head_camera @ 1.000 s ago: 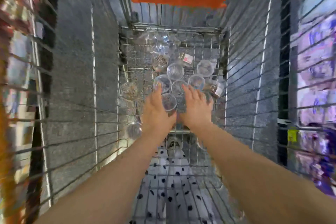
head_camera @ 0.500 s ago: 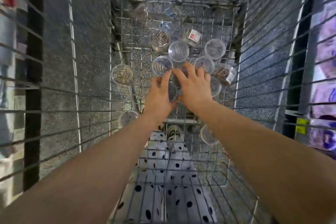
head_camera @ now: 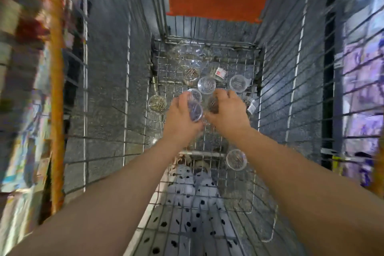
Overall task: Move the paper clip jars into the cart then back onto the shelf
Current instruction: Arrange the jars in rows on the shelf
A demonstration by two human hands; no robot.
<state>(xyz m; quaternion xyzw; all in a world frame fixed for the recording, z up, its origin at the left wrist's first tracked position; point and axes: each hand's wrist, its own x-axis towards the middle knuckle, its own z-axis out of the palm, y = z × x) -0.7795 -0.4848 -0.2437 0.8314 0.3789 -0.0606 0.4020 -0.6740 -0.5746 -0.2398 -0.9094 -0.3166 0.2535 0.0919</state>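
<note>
Clear round plastic paper clip jars (head_camera: 206, 85): we found them scattered on the floor of the grey wire cart (head_camera: 207, 39). Our left hand (head_camera: 179, 116) gripped one; our right hand (head_camera: 229, 110) closed round its neighbour, with the rest just beyond.

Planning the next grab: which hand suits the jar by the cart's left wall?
Left: the left hand is nearest the left-wall jar, though already gripping a clear jar; the right hand would cross over.
</note>
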